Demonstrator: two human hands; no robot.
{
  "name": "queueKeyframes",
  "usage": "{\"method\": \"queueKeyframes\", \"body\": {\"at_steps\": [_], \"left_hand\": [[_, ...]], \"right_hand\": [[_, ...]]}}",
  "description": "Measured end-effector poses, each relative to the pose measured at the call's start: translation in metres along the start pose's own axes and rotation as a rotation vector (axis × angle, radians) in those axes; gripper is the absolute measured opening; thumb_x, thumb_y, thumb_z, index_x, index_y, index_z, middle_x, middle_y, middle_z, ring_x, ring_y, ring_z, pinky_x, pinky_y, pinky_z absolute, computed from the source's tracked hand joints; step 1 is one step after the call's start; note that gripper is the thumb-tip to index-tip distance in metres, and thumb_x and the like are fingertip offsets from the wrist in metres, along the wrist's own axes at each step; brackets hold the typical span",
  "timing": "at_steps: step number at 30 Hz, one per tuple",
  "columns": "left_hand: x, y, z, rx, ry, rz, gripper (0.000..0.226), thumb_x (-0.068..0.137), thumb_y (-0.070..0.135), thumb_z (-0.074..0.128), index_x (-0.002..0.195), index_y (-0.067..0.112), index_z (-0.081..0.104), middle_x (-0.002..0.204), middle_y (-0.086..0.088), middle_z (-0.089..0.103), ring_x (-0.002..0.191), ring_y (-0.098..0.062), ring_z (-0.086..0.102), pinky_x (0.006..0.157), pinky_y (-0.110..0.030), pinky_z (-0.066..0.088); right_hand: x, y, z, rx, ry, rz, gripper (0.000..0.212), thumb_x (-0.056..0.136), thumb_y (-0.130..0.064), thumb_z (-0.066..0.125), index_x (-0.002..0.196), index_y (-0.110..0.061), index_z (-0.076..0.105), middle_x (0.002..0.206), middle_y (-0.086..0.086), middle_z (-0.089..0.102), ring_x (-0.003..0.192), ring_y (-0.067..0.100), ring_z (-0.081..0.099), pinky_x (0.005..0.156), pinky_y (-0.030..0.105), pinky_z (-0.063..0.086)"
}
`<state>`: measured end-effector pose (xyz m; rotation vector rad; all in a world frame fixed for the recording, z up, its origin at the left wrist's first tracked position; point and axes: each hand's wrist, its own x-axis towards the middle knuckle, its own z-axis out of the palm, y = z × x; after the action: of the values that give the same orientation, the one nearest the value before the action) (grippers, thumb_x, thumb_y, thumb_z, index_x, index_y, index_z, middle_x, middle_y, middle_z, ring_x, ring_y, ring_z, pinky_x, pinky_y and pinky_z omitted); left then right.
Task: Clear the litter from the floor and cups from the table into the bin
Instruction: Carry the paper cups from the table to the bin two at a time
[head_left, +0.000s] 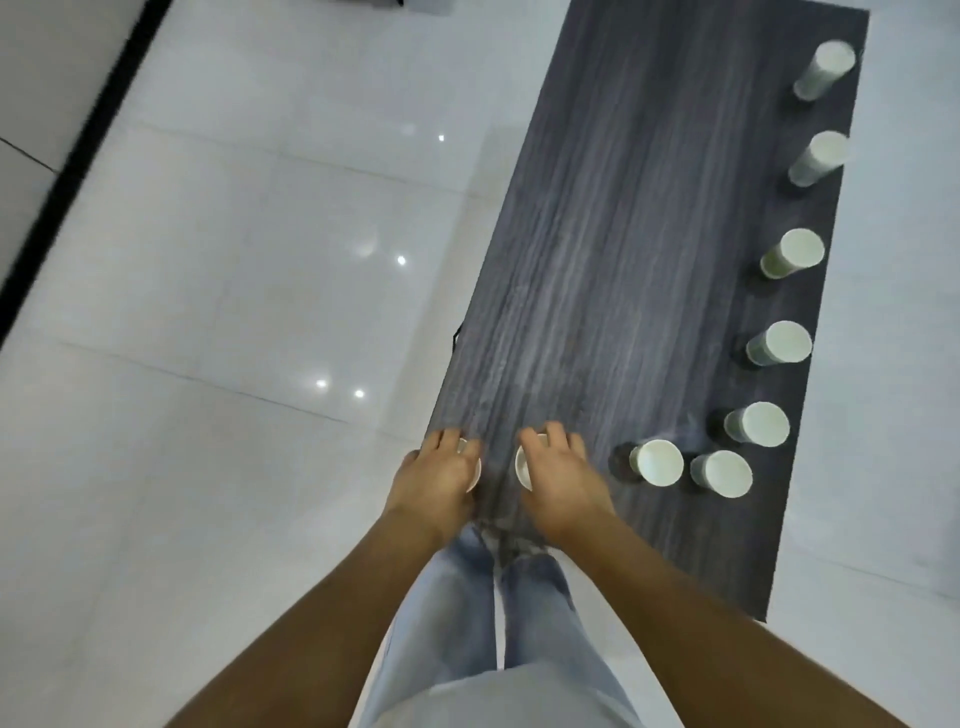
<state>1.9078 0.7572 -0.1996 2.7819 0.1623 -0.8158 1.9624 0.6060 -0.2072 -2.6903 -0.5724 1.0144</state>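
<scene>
A long dark wood-grain table (623, 260) runs away from me. My left hand (439, 480) covers a white paper cup (474, 470) at the table's near left corner, fingers curled over its top. My right hand (558, 480) grips a second white cup (522, 467) beside it in the same way. Only slivers of both rims show. Several more white paper cups stand along the near end and right edge, the closest (657, 462) just right of my right hand, another (722, 473) next to it. No bin is in view.
Glossy white floor tiles (234, 286) lie to the left and right of the table, with ceiling lights reflected in them. A black strip (78, 161) runs along the floor at the far left. My jeans-clad legs (493, 613) stand against the table's near end.
</scene>
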Motion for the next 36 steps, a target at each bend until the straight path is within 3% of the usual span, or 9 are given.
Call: {"method": "queueKeyframes", "body": {"at_steps": [4, 14, 21, 25, 36], "left_hand": [[-0.053, -0.010, -0.024, -0.066, 0.082, -0.117, 0.055, 0.087, 0.027, 0.060, 0.137, 0.020, 0.038, 0.138, -0.004, 0.040, 0.126, -0.024, 0.037, 0.092, -0.034, 0.044], [-0.214, -0.093, -0.023, -0.340, 0.243, -0.574, 0.058, 0.083, 0.024, 0.060, 0.137, 0.020, 0.039, 0.139, -0.003, 0.035, 0.130, -0.023, 0.032, 0.087, -0.038, 0.049], [-0.344, -0.182, 0.025, -0.488, 0.301, -0.847, 0.056, 0.083, 0.026, 0.061, 0.135, 0.021, 0.040, 0.130, -0.003, 0.039, 0.124, -0.022, 0.036, 0.080, -0.035, 0.049], [-0.422, -0.237, 0.065, -0.577, 0.292, -0.970, 0.057, 0.083, 0.027, 0.062, 0.135, 0.021, 0.040, 0.130, -0.003, 0.040, 0.123, -0.021, 0.037, 0.083, -0.037, 0.050], [-0.576, -0.361, 0.124, -0.742, 0.363, -1.180, 0.061, 0.083, 0.027, 0.063, 0.138, 0.021, 0.037, 0.132, -0.003, 0.040, 0.125, -0.022, 0.035, 0.086, -0.038, 0.048]], "right_hand": [[-0.025, -0.039, -0.020, -0.075, -0.005, -0.134, 0.051, 0.087, -0.012, 0.060, 0.132, -0.020, 0.038, 0.136, 0.005, 0.035, 0.124, 0.026, 0.035, 0.091, 0.038, 0.049], [-0.080, -0.182, -0.002, -0.288, -0.088, -0.532, 0.050, 0.084, -0.014, 0.062, 0.130, -0.017, 0.042, 0.129, 0.008, 0.041, 0.116, 0.028, 0.041, 0.086, 0.037, 0.050], [-0.119, -0.323, 0.069, -0.436, -0.152, -0.769, 0.050, 0.082, -0.014, 0.061, 0.129, -0.018, 0.042, 0.128, 0.005, 0.041, 0.114, 0.025, 0.040, 0.076, 0.032, 0.048], [-0.152, -0.412, 0.128, -0.494, -0.192, -0.863, 0.050, 0.084, -0.017, 0.062, 0.130, -0.018, 0.042, 0.129, 0.005, 0.040, 0.115, 0.025, 0.041, 0.079, 0.033, 0.049], [-0.224, -0.597, 0.258, -0.586, -0.290, -1.121, 0.057, 0.082, -0.023, 0.063, 0.134, -0.021, 0.041, 0.130, 0.004, 0.041, 0.116, 0.026, 0.042, 0.076, 0.033, 0.047]]}}
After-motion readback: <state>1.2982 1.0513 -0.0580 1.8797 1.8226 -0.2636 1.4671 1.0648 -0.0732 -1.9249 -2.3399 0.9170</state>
